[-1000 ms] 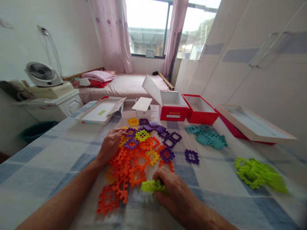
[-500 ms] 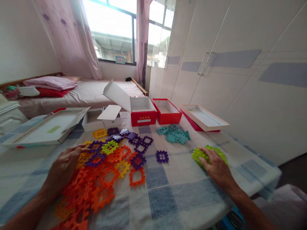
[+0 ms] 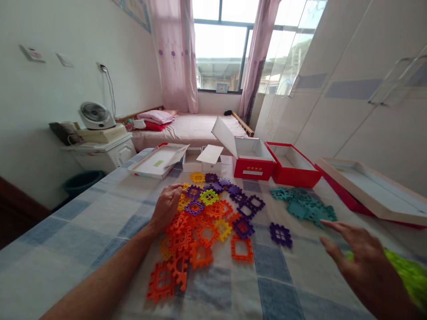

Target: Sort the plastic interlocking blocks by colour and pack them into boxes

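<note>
My left hand (image 3: 167, 205) is at the left edge of a mixed pile, its fingers curled together against yellow window-shaped building pieces (image 3: 183, 202). What it grips, if anything, is hidden. Orange pieces (image 3: 201, 254) form the near part of the pile. Purple pieces (image 3: 243, 226) and one lime green piece (image 3: 209, 197) lie farther up it. My right hand (image 3: 362, 260) hovers at the right, fingers apart and holding nothing, its index fingertip by the teal pieces (image 3: 303, 206). Partly behind that hand are lime green pieces (image 3: 407, 269). A single purple piece (image 3: 280, 234) lies between the groups.
Along the table's back stand a red box with a raised white lid (image 3: 253, 168), an open red box (image 3: 296, 178), small white boxes (image 3: 192, 165) and a shallow white tray (image 3: 147, 171). A large lid (image 3: 376, 191) rests at the right. A checked cloth (image 3: 100, 226) covers the table.
The view has swung left. My right hand has lifted off the lime green pieces and moved towards the teal group. My left hand remains by the yellow pieces, its fingers now more curled.
</note>
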Demonstrator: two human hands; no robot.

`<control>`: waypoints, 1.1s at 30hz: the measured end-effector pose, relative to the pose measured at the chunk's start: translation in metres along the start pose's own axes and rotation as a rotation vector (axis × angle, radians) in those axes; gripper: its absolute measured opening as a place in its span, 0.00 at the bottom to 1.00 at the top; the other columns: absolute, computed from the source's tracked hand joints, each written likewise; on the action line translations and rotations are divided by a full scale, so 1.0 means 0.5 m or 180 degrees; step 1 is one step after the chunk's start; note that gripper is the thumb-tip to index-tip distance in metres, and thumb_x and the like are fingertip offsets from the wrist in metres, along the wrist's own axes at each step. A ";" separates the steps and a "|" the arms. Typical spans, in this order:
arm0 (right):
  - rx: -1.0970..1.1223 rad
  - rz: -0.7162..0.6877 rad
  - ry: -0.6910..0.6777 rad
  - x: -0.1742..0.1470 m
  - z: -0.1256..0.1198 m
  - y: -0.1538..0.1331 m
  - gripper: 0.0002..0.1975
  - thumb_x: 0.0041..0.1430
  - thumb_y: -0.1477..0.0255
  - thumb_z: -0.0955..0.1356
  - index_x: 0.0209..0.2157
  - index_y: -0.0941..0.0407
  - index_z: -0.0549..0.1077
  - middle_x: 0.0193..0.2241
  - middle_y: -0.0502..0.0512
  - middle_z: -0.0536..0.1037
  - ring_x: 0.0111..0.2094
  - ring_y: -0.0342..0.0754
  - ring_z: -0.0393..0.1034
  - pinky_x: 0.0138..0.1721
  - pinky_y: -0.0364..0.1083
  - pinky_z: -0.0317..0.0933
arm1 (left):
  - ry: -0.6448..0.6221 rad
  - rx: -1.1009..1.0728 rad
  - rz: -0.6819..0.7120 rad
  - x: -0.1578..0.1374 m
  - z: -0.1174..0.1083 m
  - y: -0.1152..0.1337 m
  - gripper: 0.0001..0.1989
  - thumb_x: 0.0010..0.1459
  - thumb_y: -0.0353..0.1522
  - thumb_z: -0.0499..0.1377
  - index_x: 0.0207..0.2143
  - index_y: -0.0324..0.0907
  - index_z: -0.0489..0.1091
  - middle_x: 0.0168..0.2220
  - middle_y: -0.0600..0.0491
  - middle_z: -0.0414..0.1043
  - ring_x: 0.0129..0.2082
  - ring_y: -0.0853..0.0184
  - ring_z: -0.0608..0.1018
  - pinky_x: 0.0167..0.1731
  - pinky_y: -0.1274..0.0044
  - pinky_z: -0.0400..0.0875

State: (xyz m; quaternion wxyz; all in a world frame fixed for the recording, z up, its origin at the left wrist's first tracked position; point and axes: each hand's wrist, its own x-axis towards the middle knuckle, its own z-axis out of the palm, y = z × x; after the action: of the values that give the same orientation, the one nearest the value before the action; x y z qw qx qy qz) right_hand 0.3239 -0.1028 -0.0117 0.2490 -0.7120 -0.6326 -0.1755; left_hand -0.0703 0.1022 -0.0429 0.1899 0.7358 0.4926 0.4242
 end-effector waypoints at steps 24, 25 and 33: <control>0.0860 -0.1377 -0.1133 0.188 0.204 -0.385 0.13 0.58 0.75 0.63 0.45 0.51 0.69 0.41 0.52 0.72 0.43 0.47 0.64 0.44 0.47 0.54 | -0.0375 0.0289 -0.0164 0.011 -0.003 -0.031 0.27 0.58 0.46 0.39 0.41 0.39 0.71 0.49 0.47 0.67 0.50 0.60 0.69 0.55 0.66 0.58; 0.0900 -0.1335 -0.1116 0.186 0.192 -0.380 0.13 0.59 0.75 0.62 0.46 0.51 0.69 0.42 0.52 0.72 0.43 0.47 0.64 0.44 0.46 0.54 | -0.0405 0.0292 -0.0179 0.014 -0.004 -0.038 0.27 0.57 0.46 0.40 0.41 0.39 0.70 0.49 0.47 0.67 0.51 0.60 0.68 0.55 0.66 0.58; 0.1448 -0.0187 -0.0903 0.097 0.009 -0.204 0.16 0.65 0.67 0.58 0.53 0.50 0.63 0.47 0.51 0.71 0.46 0.45 0.66 0.48 0.45 0.57 | -0.0519 0.0318 -0.0298 0.019 -0.012 -0.053 0.33 0.53 0.53 0.37 0.41 0.41 0.68 0.52 0.46 0.65 0.54 0.58 0.66 0.58 0.65 0.54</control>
State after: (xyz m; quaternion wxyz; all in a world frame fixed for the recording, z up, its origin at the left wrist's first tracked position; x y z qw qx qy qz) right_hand 0.2297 -0.0529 0.0256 0.3062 -0.6366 -0.7047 0.0656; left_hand -0.0886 0.1218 -0.0539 0.2120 0.7526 0.5299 0.3284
